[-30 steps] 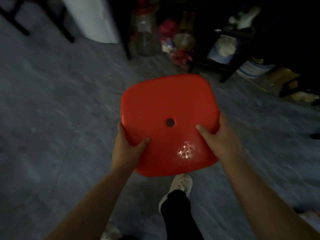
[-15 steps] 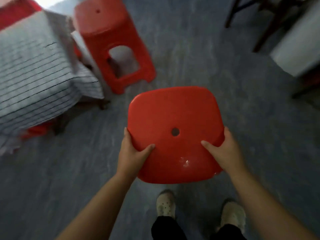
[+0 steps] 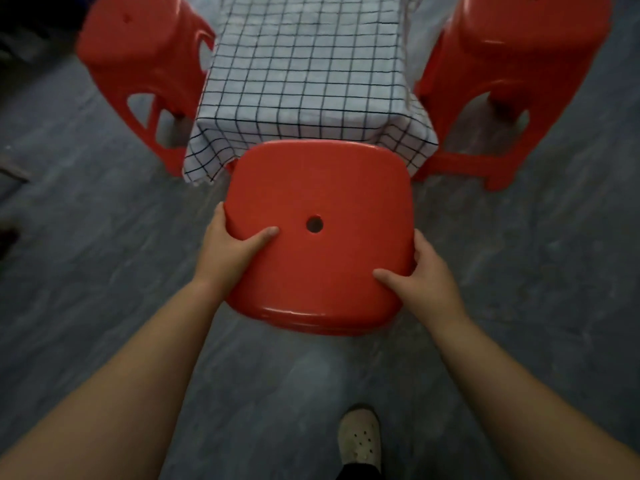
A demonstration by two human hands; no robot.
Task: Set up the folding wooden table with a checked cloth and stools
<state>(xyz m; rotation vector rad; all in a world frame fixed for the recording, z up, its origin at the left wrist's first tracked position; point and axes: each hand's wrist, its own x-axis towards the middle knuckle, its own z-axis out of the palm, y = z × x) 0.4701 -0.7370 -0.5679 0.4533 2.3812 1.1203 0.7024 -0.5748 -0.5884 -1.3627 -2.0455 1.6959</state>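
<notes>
- Progress looks well along. We judge the surface already unfolded and standing, since the checked cloth (image 3: 304,71) lies flat over it and hangs past its near edge and corners. The wood itself is hidden.
- Two red stools are in place, the left stool (image 3: 138,67) and the right stool (image 3: 512,64). One stands at each long side, upright and close against the draped cloth.
- We hold a third stool (image 3: 318,244) at the near end of the surface, and its far rim covers the cloth's hem in our view. The seat hides its legs, so we cannot tell whether it rests on the floor (image 3: 86,271).
- Our left hand (image 3: 228,252) and right hand (image 3: 427,277) grip the seat at its two near corners. Thumbs lie flat on top and fingers (image 3: 219,216) curl round the rim.
- What is left, by our judgement, is to set this stool down square to the near end and let go. The far end is out of view, so we cannot say whether a stool is wanted there.
- Room: dim, with a grey mottled floor and one pale shoe (image 3: 360,441) below us. Dark shapes at the left edge are too blurred to name.
</notes>
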